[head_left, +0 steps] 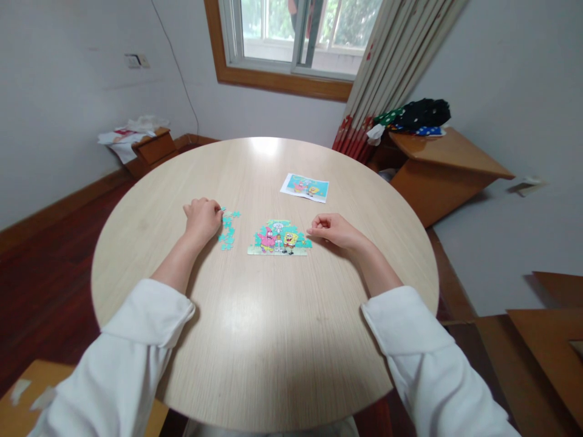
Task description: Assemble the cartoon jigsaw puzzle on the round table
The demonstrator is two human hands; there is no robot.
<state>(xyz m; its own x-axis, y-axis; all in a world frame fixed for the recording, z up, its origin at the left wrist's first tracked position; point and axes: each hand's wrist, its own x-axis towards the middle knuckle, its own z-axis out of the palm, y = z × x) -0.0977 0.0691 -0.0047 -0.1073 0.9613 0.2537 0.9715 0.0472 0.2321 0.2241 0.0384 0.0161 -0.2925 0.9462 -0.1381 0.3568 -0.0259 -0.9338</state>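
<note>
A partly assembled jigsaw puzzle with cartoon figures lies mid-table; its lower edge is straight and its upper outline is jagged. Left of it is a small heap of loose teal puzzle pieces. My left hand is closed at the heap's upper left, and a bit of teal puzzle piece shows at its fingertips. My right hand rests just right of the puzzle, thumb and fingers pinched together near its edge. Whatever lies between those fingertips is too small to make out. Behind the puzzle lies a printed picture of the same figures.
All of this sits on a round, light wooden table. Beyond its far right edge, dark and patterned cloths lie on a tilted brown wooden cabinet. A small wooden stand with papers is at the far left, and a curtain hangs by the window.
</note>
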